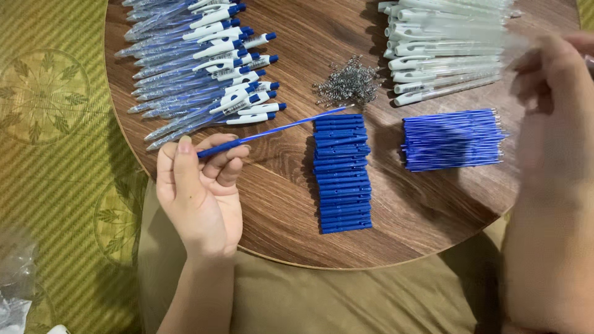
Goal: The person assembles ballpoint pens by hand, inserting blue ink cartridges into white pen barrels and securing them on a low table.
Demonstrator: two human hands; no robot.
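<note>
The left hand [199, 192] is closed around the blue end of a thin blue refill [272, 131], pinching it between thumb and curled fingers; the refill slants up and to the right, its tip ending just above the row of blue plungers [343, 174]. That row lies in a neat column at the middle of the round wooden tabletop [272, 204] and serves as the landmark here. The left hand sits to the left of the row, over the tabletop's near edge.

Just above the row lies a small heap of metal springs [348, 81]. To the right of the row, a little apart, rests a bundle of blue refills [451, 140]. Up and to the left of the row lies a stack of finished blue-and-white pens [204, 59]. Up and to the right, beyond the springs, lies a stack of clear empty barrels [442, 46].

The right hand [554, 117] is far right of the row, blurred, raised by the barrels; I cannot tell whether it grips anything. A green patterned mat [55, 124] shows left of the tabletop.
</note>
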